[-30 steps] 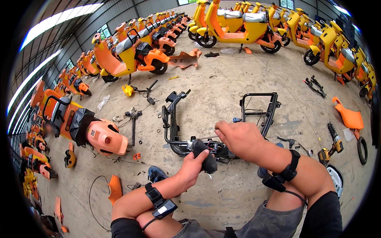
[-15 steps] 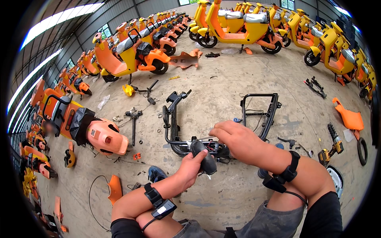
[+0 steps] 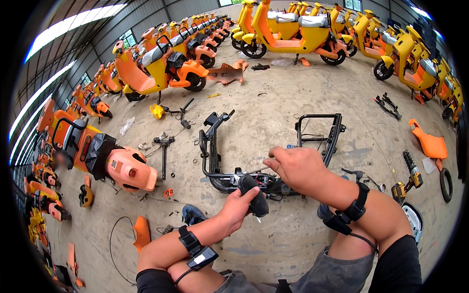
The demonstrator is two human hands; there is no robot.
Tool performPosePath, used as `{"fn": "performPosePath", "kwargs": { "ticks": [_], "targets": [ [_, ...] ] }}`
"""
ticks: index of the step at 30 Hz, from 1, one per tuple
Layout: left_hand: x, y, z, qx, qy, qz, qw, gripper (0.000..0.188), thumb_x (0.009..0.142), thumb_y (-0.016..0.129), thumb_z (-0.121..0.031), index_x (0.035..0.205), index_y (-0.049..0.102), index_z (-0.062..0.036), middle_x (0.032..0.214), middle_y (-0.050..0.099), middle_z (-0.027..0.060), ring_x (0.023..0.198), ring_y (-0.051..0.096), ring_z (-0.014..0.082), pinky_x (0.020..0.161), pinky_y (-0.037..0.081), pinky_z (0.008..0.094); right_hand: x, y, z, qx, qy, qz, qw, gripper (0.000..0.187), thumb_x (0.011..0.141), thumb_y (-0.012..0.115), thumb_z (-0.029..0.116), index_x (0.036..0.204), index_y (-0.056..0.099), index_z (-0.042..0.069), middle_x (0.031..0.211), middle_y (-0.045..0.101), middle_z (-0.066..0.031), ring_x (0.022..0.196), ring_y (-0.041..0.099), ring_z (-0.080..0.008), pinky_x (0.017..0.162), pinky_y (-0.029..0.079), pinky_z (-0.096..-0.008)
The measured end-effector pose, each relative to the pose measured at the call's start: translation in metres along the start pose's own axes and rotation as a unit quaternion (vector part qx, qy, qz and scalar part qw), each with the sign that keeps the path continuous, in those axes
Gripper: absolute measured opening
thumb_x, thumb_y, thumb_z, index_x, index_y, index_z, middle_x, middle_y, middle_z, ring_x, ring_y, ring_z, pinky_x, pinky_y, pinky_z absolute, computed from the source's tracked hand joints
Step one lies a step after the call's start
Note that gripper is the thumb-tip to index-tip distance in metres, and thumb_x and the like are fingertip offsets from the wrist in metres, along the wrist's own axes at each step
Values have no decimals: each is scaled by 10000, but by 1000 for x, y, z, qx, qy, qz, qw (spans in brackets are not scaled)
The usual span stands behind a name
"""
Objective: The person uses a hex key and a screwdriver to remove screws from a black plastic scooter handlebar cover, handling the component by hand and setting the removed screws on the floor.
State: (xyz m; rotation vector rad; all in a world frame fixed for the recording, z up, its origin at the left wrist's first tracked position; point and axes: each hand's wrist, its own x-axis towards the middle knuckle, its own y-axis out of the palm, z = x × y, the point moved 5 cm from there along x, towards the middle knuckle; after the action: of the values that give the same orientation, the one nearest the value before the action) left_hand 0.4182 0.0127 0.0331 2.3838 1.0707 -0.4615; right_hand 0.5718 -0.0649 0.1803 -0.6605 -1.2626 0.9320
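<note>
My left hand (image 3: 235, 211) is closed round a black, rounded, elongated part (image 3: 254, 196), with the thumb lying along its side. Just to the right and farther off, my right hand (image 3: 299, 167) pinches the end of a thin grey cable (image 3: 256, 170) between thumb and fingers. That cable slants down toward the upper end of the black part; where it joins is hidden. Under and beyond both hands a bare black scooter frame (image 3: 211, 155) lies on the floor, with a bundle of wires (image 3: 266, 181) in its middle.
A tipped orange scooter (image 3: 129, 168) lies at the left. To the right are a yellow cordless drill (image 3: 414, 177), an orange panel (image 3: 430, 141) and a black tyre ring (image 3: 446, 185). A black fork-shaped part (image 3: 164, 151) lies left of the frame. Rows of yellow scooters (image 3: 288, 39) stand behind.
My right hand has moved slightly right and its fingers have curled in more, with the cable still pinched. My left hand and the black part have shifted slightly right and nearer me.
</note>
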Motion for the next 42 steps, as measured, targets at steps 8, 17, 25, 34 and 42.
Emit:
{"fn": "performPosePath", "kwargs": {
  "ticks": [8, 17, 25, 34, 42],
  "targets": [
    [3, -2, 4, 8, -10, -4, 1000, 239, 1010, 569, -211, 1195, 563, -59, 1060, 683, 85, 986, 668, 188, 874, 559, 364, -1, 2, 8, 144, -122, -3, 982, 487, 853, 666, 81, 1317, 515, 68, 1045, 571, -145, 975, 565, -320, 840, 477, -403],
    [0, 1, 4, 0, -20, 9, 1000, 247, 998, 593, -216, 1176, 561, -48, 1060, 685, 98, 990, 670, 197, 879, 559, 362, -3, 5, -1, 97, -34, -3, 995, 360, 949, 608, 235, 1225, 534, 16, 917, 642, -157, 825, 640, -326, 695, 511, -402],
    [-1, -2, 9, 16, -34, 4, 999, 249, 987, 617, -231, 1149, 562, -50, 1050, 682, 98, 978, 670, 206, 869, 565, 383, 6, 2, 3, -35, 11, 89, 995, 237, 945, 618, 245, 1055, 589, 37, 784, 649, -133, 713, 650, -319, 576, 499, -415],
    [1, -1, 11, 13, -37, 13, 999, 241, 980, 628, -233, 1135, 576, -56, 1044, 685, 94, 972, 670, 200, 856, 562, 375, -1, -3, 9, 104, -107, -70, 986, 370, 918, 645, 194, 1210, 541, -9, 919, 623, -163, 891, 612, -359, 763, 503, -414],
    [2, -1, 11, 36, -26, 15, 999, 257, 976, 635, -236, 1155, 583, -59, 1046, 690, 89, 961, 671, 190, 846, 563, 369, 5, -3, -5, -40, 40, 131, 990, 342, 952, 598, 345, 1101, 595, 37, 854, 666, -150, 788, 665, -330, 638, 517, -422]
  ]
}}
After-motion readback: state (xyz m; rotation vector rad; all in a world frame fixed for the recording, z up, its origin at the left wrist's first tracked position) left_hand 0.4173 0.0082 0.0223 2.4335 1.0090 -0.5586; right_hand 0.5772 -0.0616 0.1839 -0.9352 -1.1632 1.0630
